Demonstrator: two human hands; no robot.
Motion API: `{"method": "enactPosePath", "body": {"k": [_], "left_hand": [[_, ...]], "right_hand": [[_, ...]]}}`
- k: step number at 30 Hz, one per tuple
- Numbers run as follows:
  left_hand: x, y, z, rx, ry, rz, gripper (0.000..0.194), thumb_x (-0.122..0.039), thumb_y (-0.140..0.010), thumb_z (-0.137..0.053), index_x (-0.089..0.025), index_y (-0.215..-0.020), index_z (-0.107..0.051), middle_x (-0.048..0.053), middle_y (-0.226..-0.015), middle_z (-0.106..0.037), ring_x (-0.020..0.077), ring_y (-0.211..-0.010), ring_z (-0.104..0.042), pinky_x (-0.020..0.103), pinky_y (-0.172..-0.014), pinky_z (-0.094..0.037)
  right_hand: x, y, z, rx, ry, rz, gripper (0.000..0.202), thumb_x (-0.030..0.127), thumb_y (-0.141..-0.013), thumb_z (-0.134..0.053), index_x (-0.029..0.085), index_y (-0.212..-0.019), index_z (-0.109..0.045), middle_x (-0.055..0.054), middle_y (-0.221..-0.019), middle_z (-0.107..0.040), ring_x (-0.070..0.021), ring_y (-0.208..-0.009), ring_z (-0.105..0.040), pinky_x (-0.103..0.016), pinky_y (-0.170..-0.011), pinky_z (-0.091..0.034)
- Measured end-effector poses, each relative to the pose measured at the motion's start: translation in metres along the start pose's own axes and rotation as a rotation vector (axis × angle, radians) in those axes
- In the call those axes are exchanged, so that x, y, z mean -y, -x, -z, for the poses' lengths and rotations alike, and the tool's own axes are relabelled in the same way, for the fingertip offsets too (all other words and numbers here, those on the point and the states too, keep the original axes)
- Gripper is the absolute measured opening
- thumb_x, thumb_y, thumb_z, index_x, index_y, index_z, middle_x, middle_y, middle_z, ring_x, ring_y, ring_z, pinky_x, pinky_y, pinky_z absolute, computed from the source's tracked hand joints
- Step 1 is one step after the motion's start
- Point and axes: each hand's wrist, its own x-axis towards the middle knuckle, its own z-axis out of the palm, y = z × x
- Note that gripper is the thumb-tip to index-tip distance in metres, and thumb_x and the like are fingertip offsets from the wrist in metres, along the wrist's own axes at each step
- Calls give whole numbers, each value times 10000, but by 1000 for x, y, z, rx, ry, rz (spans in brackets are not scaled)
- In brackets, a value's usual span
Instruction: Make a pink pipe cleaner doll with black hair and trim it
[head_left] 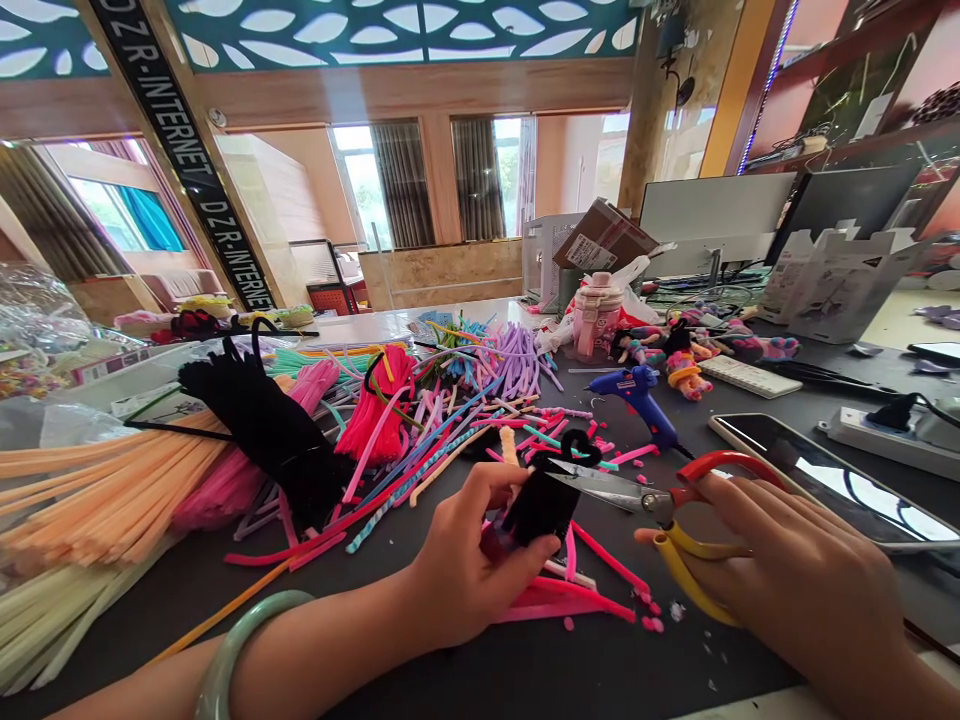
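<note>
My left hand (476,555), below a green bangle, pinches a black fuzzy piece (544,508) between thumb and fingers. A pale peach stem (509,447) sticks up beside it. In my right hand (795,570) are scissors (701,545) with one red and one yellow handle. Their blades point left and meet the top edge of the black piece; whether they are parted is hard to tell. A curled black stem (581,446) shows just behind the blades. Pink and red stems (562,598) lie under my left hand.
Bundles of peach (97,490), black (262,425) and red (382,400) pipe cleaners cover the left side. Behind the scissors lies a blue glue gun (637,400). A phone (832,480) and power strip (892,440) are at right. A pink bottle (597,315) stands farther back.
</note>
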Motion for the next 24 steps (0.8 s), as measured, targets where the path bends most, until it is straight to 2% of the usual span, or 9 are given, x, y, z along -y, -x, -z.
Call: {"method": "enactPosePath", "body": {"k": [7,12,19,24], "left_hand": [[-1,-2,1,-2,3,4,318,-289,-838,-674,-208,-1093,-501,-6,-802,-585,119,-624,-567,218,-545,-426],[-4,-5,1,-12,17,51,300,-265,-825,-661,-212,-1078,-508,2,-796,-622,130,-648,-586,215,-546,-425],[-4,-8,-1,-160,55,132,247,-279,-809,-667,-226,-1005,-525,8,-845,-644,161,-753,-635,277,-682,-494],[-5,-11,-3,-181,150,154,236,-255,-803,-673,-233,-967,-505,15,-891,-693,176,-800,-677,315,-757,-502]], "right_hand": [[0,0,-1,-3,-20,-1,112,329,-859,-600,222,-889,-586,15,-684,-685,-147,-621,-643,-270,-593,-392],[6,-6,0,-30,-27,-43,130,319,-910,-525,217,-859,-586,8,-657,-679,-135,-548,-613,-282,-558,-366],[7,-7,-2,-7,16,-61,148,318,-911,-481,216,-846,-565,2,-623,-673,-158,-521,-622,-288,-515,-344],[7,-8,-1,9,20,-49,219,355,-933,-460,207,-838,-590,-11,-648,-693,-146,-515,-629,-279,-509,-354]]}}
